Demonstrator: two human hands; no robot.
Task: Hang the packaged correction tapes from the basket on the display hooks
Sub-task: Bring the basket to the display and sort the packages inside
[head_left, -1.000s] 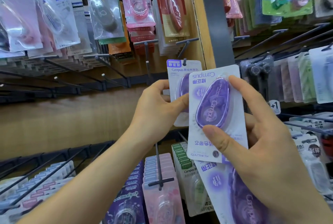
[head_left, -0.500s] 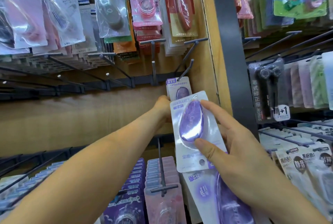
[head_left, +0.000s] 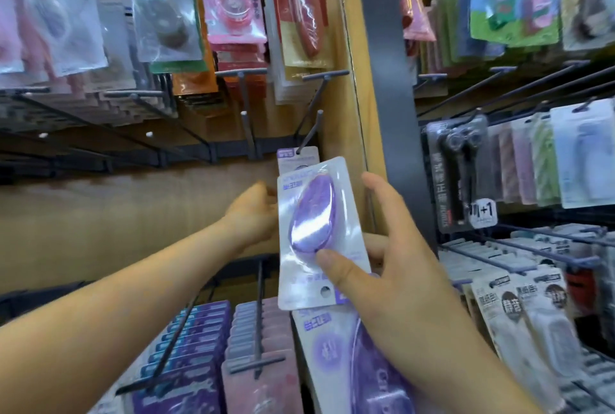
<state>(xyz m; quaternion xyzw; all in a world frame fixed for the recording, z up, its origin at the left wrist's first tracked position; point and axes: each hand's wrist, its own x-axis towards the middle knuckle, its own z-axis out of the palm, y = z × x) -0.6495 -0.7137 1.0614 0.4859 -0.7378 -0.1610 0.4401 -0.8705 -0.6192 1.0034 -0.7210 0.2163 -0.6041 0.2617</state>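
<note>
Right hand (head_left: pixel 409 274) is gripping a purple correction tape pack (head_left: pixel 316 234), thumb pressing on the blister's lower end, other fingers spreading behind the card. The pack is sitting upside down (its hang hole is pointing at the near bottom edge), so it's needing a flip before it goes on. A second purple pack (head_left: pixel 332 347) is poking out beneath it, apparently stacked in the same hand. That's probably staging stock to save trips to the basket, which isn't showing here.

Left hand (head_left: pixel 256 210) is reaching in at the lower part of the hung pack (head_left: pixel 298 158), which is already threaded on the display hook (head_left: pixel 309 132). Its fingertips are hiding behind the held pack, so I can't tell whether it's pinching that card or just touching it. My read: it's steadying or seating the hung one toward the back panel, making room at the hook tip.

The hook is angling up toward the near side, just left of the wooden upright (head_left: pixel 346 97). Lower rows are carrying full purple and pink stacks (head_left: pixel 199 330).
</note>
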